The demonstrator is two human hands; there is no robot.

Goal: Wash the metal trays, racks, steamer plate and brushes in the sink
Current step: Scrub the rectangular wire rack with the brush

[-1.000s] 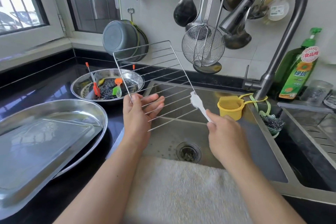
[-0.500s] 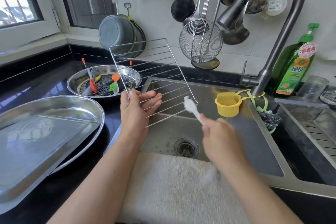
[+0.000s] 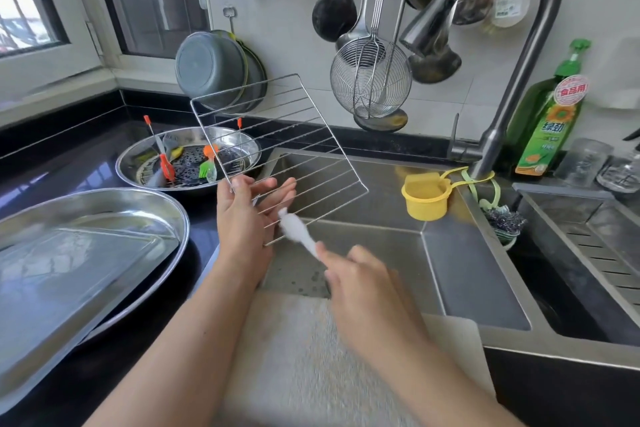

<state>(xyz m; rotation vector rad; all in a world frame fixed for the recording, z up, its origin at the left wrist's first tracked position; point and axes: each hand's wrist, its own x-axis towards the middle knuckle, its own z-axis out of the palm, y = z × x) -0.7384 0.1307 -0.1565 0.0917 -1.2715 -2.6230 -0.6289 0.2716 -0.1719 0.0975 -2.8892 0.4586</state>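
My left hand (image 3: 244, 218) holds a wire rack (image 3: 287, 146) upright over the left side of the sink (image 3: 450, 288), thumb over the rack's left edge and fingers spread behind the bars. My right hand (image 3: 363, 284) grips a white brush (image 3: 294, 229), whose head touches the rack's lower bars near my left fingers. On the counter to the left, a round metal tray (image 3: 149, 211) holds a rectangular tray (image 3: 69, 281). Behind it a metal bowl (image 3: 242, 142) contains a perforated steamer plate (image 3: 194, 163) and several coloured brushes (image 3: 207, 166).
The tall tap (image 3: 519, 45) arches over the sink, with a yellow cup (image 3: 424, 199) and a steel scourer (image 3: 502, 222) by its base. A green detergent bottle (image 3: 547, 128) stands at the right. Ladles and a wire skimmer (image 3: 370, 83) hang on the wall. A towel (image 3: 311, 357) lies over the sink's front edge.
My right hand has drawn the brush down and left along the rack's lower bars, from its right corner to beside my left fingers. The rack stays held in my left hand.
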